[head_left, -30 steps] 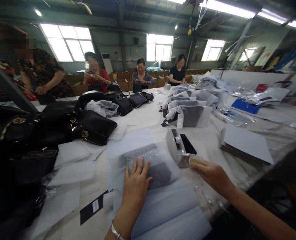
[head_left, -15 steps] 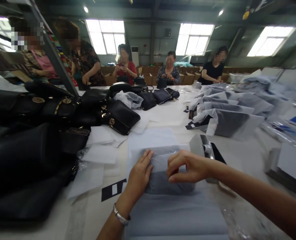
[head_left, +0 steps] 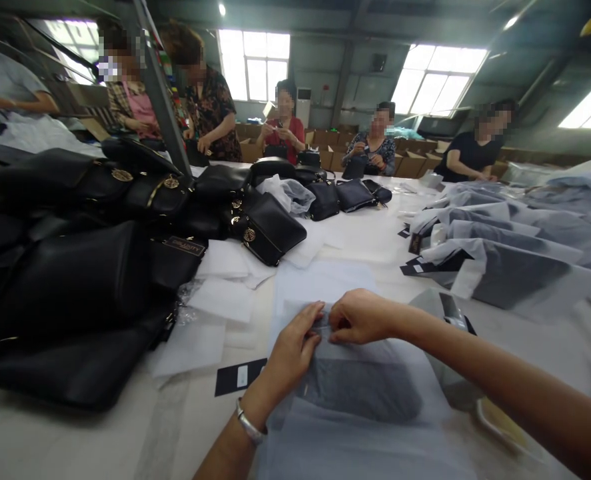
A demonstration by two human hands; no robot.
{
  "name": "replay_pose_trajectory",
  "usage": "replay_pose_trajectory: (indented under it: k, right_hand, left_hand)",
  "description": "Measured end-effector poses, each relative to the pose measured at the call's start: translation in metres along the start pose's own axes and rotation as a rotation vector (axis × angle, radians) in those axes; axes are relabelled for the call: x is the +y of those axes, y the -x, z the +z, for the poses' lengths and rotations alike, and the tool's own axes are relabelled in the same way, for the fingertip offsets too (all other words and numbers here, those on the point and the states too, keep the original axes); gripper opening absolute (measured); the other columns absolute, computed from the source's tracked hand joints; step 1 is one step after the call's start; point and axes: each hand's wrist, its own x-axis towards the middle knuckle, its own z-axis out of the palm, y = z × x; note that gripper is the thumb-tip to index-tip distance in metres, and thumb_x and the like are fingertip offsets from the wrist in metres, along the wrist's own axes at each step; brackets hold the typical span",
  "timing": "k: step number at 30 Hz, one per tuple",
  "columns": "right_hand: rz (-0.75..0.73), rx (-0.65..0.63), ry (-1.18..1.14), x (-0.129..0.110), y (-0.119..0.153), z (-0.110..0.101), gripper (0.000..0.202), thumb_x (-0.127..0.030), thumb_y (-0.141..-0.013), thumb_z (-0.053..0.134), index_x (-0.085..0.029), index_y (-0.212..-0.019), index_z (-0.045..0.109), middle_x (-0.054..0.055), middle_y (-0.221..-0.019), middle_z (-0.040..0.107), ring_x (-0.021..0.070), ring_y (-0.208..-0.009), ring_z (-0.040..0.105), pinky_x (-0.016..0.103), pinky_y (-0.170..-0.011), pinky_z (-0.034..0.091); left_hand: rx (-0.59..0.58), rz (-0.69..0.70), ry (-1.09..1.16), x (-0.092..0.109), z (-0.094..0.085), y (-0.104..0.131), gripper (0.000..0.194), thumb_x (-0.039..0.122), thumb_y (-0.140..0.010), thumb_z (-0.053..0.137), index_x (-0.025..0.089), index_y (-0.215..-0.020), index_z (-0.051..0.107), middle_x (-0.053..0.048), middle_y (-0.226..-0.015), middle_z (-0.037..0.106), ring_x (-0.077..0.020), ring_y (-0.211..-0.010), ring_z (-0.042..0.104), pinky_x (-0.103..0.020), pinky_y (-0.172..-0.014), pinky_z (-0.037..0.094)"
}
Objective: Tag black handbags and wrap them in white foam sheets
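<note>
A dark item wrapped in thin pale tissue paper (head_left: 365, 383) lies on stacked tissue sheets (head_left: 325, 273) in front of me. My left hand (head_left: 292, 347), with a silver bracelet at the wrist, rests on the wrapping's upper left edge, its fingers stretched out. Close beside it, my right hand (head_left: 358, 319) is closed at the wrapping's top edge, fingertips pressed down; what they pinch is too small to make out. A black tag with a white label (head_left: 240, 377) lies left of the wrapping. A grey tape dispenser (head_left: 442, 333) stands partly behind my right forearm.
Black handbags (head_left: 75, 280) are piled at left, with white foam sheets (head_left: 222, 300) beside them. Tissue-wrapped bags (head_left: 520, 273) lie in a row at right. A metal post (head_left: 162, 93) rises at back left. Several people work across the table.
The view has swung left. My right hand has moved in to the wrapping's top edge beside my left hand, and the wrapped item now sits at a slight tilt.
</note>
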Motion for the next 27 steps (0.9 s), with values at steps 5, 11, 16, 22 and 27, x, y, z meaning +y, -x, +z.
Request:
replay_pose_trajectory:
  k: [5,11,16,22,27]
  right_hand:
    - [0.007,-0.037,0.285,-0.012,-0.012,-0.01,0.025,-0.047,-0.075,0.069,-0.023,-0.069,0.074,0.005,-0.059,0.069,0.0197,-0.055,0.062,0.026,-0.05,0.026]
    - [0.067,-0.056,0.329,0.002,-0.02,-0.016,0.059,-0.076,-0.068,0.062,-0.018,-0.075,0.073,0.01,-0.064,0.069,0.0241,-0.061,0.064,0.026,-0.051,0.028]
    - [0.15,-0.017,-0.006,0.032,-0.017,-0.009,0.056,-0.077,-0.062,0.067,-0.022,-0.073,0.068,0.0,-0.063,0.067,0.0159,-0.057,0.058,0.024,-0.049,0.027]
    - [0.375,0.259,-0.102,0.054,0.009,0.005,0.029,-0.049,-0.083,0.064,-0.021,-0.081,0.069,0.001,-0.073,0.07,0.0158,-0.065,0.062,0.025,-0.057,0.038]
    - [0.352,0.568,-0.081,0.02,0.062,0.034,0.022,-0.034,-0.096,0.049,-0.022,-0.105,0.066,0.006,-0.101,0.072,0.0196,-0.092,0.066,0.032,-0.081,0.049]
  left_hand:
    - [0.009,-0.024,-0.073,0.0,-0.001,-0.001,0.057,0.007,-0.086,0.048,0.022,-0.141,0.044,-0.007,-0.144,0.05,-0.0187,-0.125,0.054,-0.035,-0.102,0.05]
    - [-0.005,0.005,-0.306,0.002,-0.008,-0.002,0.058,0.01,-0.086,0.057,0.024,-0.141,0.045,-0.005,-0.137,0.058,-0.0219,-0.123,0.053,-0.04,-0.105,0.046]
    - [0.023,0.013,-0.368,0.004,-0.014,-0.011,0.052,0.016,-0.085,0.064,0.025,-0.135,0.053,-0.003,-0.131,0.062,-0.0225,-0.116,0.057,-0.041,-0.102,0.048]
    - [0.087,0.044,-0.383,0.001,-0.017,-0.02,0.049,0.006,-0.084,0.06,0.026,-0.129,0.058,-0.001,-0.121,0.069,-0.019,-0.11,0.061,-0.037,-0.098,0.051]
    - [0.198,0.178,-0.597,0.015,-0.007,-0.006,0.041,0.007,-0.093,0.043,0.022,-0.128,0.058,-0.005,-0.126,0.066,-0.018,-0.119,0.058,-0.039,-0.104,0.047]
